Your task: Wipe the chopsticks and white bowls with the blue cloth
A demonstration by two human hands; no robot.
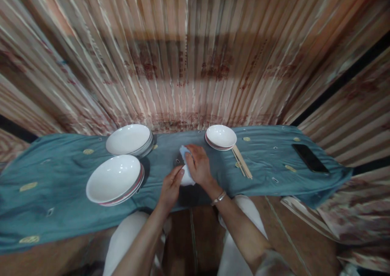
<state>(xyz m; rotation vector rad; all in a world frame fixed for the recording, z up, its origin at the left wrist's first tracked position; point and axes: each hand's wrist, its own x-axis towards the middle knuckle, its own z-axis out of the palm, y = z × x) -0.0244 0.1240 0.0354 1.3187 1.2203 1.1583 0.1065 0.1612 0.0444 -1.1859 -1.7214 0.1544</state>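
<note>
Over the middle of the cloth-covered table, my two hands meet around a white cloth [187,177] with a bluish upper end. My right hand [198,164], with a silver bracelet at the wrist, is closed round the cloth. Against its left side, my left hand [171,186] is closed, thumb and fingers pinched together. What lies in that pinch is mostly covered, and I cannot make it out. Right of the hands, a small stack of white bowls [221,136] stands beside several light wooden chopsticks [242,162].
A stack of large white bowls [114,178] stands at the left front, with stacked white plates [129,140] behind it. At the right lies a black phone [310,158]. The green tablecloth [61,186] drapes over the table. Pleated curtains [195,64] hang close behind.
</note>
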